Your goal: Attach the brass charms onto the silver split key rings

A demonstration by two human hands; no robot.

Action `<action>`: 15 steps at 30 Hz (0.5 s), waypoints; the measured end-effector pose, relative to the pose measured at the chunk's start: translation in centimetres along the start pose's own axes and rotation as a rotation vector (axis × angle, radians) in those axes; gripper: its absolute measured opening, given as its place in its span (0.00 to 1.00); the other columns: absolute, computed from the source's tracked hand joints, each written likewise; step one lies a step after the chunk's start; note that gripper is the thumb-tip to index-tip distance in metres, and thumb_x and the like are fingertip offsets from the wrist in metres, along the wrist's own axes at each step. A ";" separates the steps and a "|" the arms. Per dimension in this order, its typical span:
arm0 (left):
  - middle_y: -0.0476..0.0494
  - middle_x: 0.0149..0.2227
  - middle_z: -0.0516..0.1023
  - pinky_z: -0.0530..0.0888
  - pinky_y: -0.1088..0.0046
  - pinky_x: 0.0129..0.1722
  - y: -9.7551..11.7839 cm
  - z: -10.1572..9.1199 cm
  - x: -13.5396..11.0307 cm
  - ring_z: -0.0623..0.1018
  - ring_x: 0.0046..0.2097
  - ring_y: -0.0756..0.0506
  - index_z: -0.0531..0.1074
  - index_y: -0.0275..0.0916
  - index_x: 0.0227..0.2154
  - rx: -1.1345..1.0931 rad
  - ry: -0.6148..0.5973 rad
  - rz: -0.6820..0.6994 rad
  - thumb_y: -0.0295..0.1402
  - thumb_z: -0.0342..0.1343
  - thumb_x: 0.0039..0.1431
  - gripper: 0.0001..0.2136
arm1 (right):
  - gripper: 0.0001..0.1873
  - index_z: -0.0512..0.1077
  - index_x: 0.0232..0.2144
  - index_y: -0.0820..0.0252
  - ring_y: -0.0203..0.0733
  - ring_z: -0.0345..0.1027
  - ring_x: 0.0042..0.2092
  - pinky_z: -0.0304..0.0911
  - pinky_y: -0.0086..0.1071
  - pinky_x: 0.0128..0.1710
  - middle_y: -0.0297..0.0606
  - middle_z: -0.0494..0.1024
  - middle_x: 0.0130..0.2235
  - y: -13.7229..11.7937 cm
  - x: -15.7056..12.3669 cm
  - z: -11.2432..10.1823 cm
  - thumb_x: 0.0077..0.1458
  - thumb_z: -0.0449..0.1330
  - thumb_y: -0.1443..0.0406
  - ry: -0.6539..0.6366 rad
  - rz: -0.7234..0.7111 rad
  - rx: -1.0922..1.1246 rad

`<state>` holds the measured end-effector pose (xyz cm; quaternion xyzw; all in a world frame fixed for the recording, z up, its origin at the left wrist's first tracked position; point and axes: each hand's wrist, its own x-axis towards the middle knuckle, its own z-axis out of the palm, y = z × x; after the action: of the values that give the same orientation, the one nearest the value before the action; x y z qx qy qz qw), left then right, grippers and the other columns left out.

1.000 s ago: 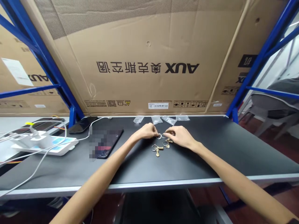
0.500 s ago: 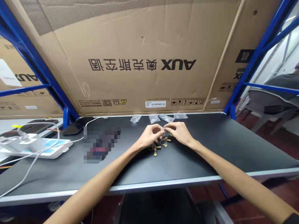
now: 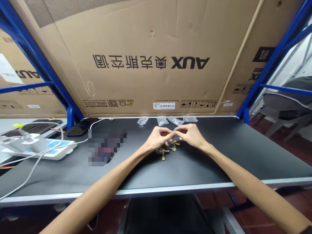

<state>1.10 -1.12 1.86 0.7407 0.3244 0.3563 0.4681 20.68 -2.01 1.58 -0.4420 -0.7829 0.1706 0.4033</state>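
My left hand [image 3: 159, 137] and my right hand [image 3: 192, 136] meet over the middle of the black table, thumbs and forefingers pinched together. Between their fingertips is a small silvery piece, apparently a key ring [image 3: 174, 132], mostly covered by the fingers. Right below the hands lie brass-coloured keychains with metal rings: one keychain [image 3: 163, 155] is nearer the left wrist, and another keychain [image 3: 174, 148] sits under the fingertips. More brass-coloured metal shows partly behind the right fingers.
Several small clear plastic bags [image 3: 175, 121] lie along the table's back edge, before a large cardboard sheet [image 3: 146, 84]. To the left are a blurred-out object [image 3: 107, 148], a dark phone [image 3: 81, 126] and a white power strip [image 3: 58, 149] with cables. Blue posts [image 3: 70, 118] flank the table [image 3: 219, 162].
The view has shifted slightly, so the scene sits a little higher and more to the right. Both hands keep their pinch at the same spot, with only small finger movement.
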 end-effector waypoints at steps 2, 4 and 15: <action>0.41 0.28 0.79 0.76 0.75 0.24 0.0 0.0 0.1 0.76 0.27 0.49 0.80 0.31 0.32 0.000 -0.002 0.004 0.42 0.60 0.57 0.15 | 0.10 0.81 0.31 0.59 0.41 0.76 0.32 0.70 0.33 0.36 0.38 0.84 0.33 0.0 0.0 -0.1 0.57 0.59 0.64 -0.002 0.002 0.000; 0.40 0.29 0.80 0.77 0.74 0.25 0.0 0.0 0.1 0.77 0.29 0.47 0.80 0.32 0.32 0.001 -0.002 0.008 0.42 0.60 0.57 0.15 | 0.10 0.81 0.31 0.59 0.41 0.76 0.32 0.70 0.33 0.36 0.38 0.84 0.33 0.0 0.0 -0.2 0.57 0.59 0.65 -0.010 0.000 -0.004; 0.44 0.26 0.77 0.77 0.73 0.27 -0.8 0.1 0.2 0.77 0.29 0.48 0.76 0.33 0.28 0.088 0.083 0.031 0.34 0.59 0.54 0.08 | 0.12 0.82 0.36 0.56 0.43 0.76 0.35 0.69 0.34 0.38 0.36 0.84 0.36 0.7 0.4 -2.8 0.58 0.60 0.59 -0.159 -0.014 -0.132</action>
<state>1.13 -0.69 1.11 0.7500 0.3475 0.3793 0.4157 23.18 -1.56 3.08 -0.4473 -0.8251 0.1505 0.3108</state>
